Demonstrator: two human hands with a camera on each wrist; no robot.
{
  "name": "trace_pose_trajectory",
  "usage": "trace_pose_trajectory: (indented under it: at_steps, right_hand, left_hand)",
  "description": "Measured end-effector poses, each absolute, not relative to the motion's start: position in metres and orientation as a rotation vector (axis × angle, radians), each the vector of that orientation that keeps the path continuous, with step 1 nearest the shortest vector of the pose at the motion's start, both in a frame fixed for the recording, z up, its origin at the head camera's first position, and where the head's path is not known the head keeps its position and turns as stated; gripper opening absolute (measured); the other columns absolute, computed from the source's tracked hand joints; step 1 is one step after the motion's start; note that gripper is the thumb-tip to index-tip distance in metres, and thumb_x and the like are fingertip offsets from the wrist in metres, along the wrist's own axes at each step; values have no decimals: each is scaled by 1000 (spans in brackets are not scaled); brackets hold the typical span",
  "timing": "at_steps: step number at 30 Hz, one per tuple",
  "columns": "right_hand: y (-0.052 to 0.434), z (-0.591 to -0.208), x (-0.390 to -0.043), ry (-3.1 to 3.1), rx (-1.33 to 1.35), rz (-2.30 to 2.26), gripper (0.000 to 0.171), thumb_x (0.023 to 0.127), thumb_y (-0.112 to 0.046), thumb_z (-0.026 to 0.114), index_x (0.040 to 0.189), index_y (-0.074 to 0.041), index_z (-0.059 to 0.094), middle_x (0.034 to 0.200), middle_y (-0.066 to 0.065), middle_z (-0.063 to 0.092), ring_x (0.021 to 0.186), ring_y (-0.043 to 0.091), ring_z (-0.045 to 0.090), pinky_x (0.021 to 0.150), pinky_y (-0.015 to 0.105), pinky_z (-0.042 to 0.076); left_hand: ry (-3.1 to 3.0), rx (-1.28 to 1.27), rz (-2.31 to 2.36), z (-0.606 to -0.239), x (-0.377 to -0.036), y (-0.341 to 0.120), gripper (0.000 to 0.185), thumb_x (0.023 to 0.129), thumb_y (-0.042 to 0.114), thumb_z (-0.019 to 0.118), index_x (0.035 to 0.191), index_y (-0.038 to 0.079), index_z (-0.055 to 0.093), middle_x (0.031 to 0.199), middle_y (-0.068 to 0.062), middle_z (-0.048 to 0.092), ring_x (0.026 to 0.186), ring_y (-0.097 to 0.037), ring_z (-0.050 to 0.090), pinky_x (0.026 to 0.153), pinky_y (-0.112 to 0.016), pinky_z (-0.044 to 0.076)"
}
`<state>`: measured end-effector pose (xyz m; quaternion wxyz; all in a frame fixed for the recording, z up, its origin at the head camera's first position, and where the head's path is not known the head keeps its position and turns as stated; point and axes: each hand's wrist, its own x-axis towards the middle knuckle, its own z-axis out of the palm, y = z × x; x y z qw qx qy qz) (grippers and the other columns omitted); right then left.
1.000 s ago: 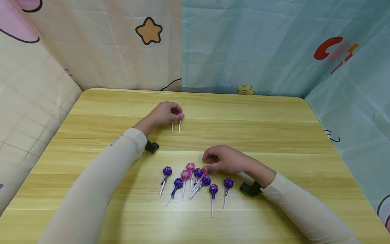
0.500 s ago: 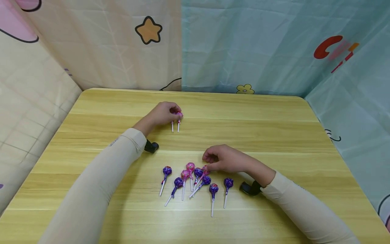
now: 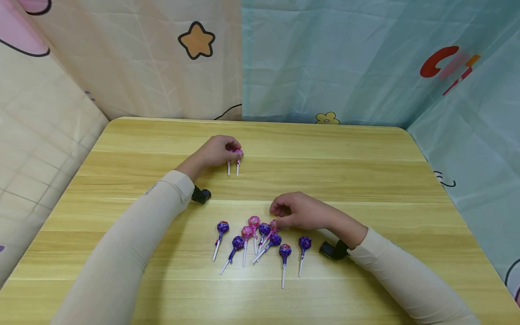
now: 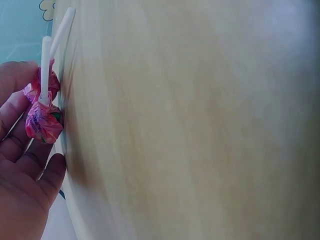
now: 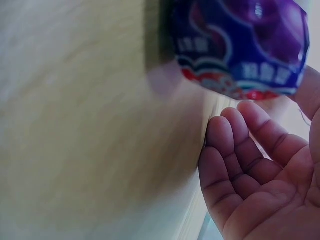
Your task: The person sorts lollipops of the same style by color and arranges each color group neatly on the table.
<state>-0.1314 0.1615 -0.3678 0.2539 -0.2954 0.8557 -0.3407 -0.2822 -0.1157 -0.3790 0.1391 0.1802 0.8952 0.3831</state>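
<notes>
Toward the back left of the table, my left hand [image 3: 219, 151] pinches a pink-wrapped lollipop [image 3: 239, 153] by its head. A second pink lollipop lies beside it, its head mostly covered by the hand in the head view. The left wrist view shows both, a nearer lollipop [image 4: 45, 122] and a farther one [image 4: 32, 90] at the thumb tip. My right hand [image 3: 304, 211] rests low on the table with loosely bent fingers, its thumb tip at a pink lollipop [image 3: 274, 226] in the group. Close to the right wrist camera, a purple lollipop [image 5: 240, 45] hides part of that thumb.
Several purple lollipops, such as a front one [image 3: 285, 253], and two more pink ones, including a left one [image 3: 246, 233], lie at the table's [image 3: 345, 176] middle, some sticks crossing. Black wrist devices [image 3: 334, 250] sit under both wrists. Printed curtains [image 3: 317, 58] enclose the back and sides.
Both hands and the lollipops stay nearly in place. The head view shifts very slightly.
</notes>
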Motion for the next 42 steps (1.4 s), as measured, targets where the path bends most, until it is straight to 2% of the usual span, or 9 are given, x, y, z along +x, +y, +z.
trace_pose_trajectory:
  at_steps: [26,34,42]
  right_hand:
    - [160,-364,-128,2329,-862,-857,23,91,-24,74,108,-11,67,97,-5,61,86,13,54,80,30,49]
    - [159,-367,-127,2342,-871,-847,23,91,-24,74,108,-11,67,96,-6,61,85,14,54,79,30,49]
    - [159,-369,-126,2356,-869,-840,23,90,-25,75,108,-12,67,95,-6,61,84,13,54,78,30,49]
  left_hand:
    - [2537,493,1133,-378,-282,-115,31,91,27,74,113,7,67,105,-9,62,96,-25,53,85,-36,43]
    - [2517,560,1105,-380,-281,-114,34,92,16,72,122,2,65,112,-11,63,101,-25,53,90,-37,43]
    - [2540,525,1056,-380,-281,-114,34,92,18,71,123,4,64,114,-12,60,103,-27,50,93,-39,43]
